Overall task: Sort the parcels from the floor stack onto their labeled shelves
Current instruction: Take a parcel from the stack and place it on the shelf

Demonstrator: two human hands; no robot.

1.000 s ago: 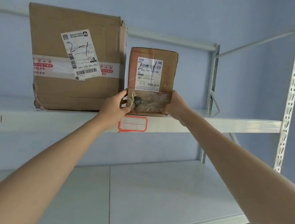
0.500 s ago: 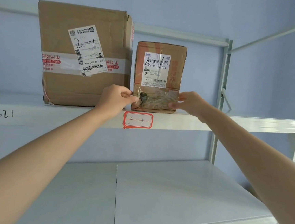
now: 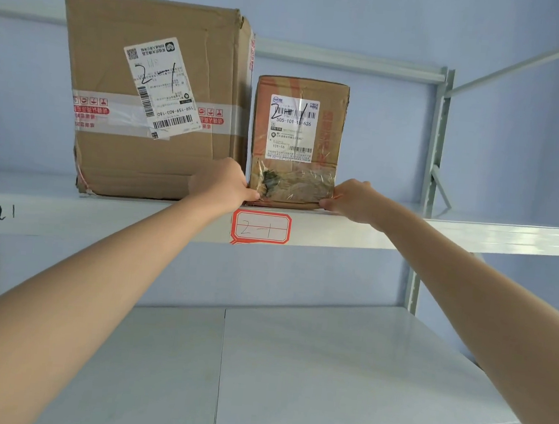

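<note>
Small parcel [image 3: 297, 142] seated beside large parcel [image 3: 152, 99] on shelf [image 3: 438, 232] tagged 2-1 [image 3: 260, 227]; left hand [image 3: 221, 183] and right hand [image 3: 352, 198] pinch its lower corners; floor stack unseen

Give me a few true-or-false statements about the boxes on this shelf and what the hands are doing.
1. The small box stands to the right of the large box. True.
2. Both boxes have "2-1" handwritten on their shipping labels. True.
3. The red-bordered tag on the shelf edge reads "3-2". False: it reads "2-1".
4. The left hand and right hand touch the small box at its bottom corners. True.
5. The small box lies on the lower shelf. False: it stands on the upper shelf.
6. The large box's label sits straight. False: it is tilted.
</note>
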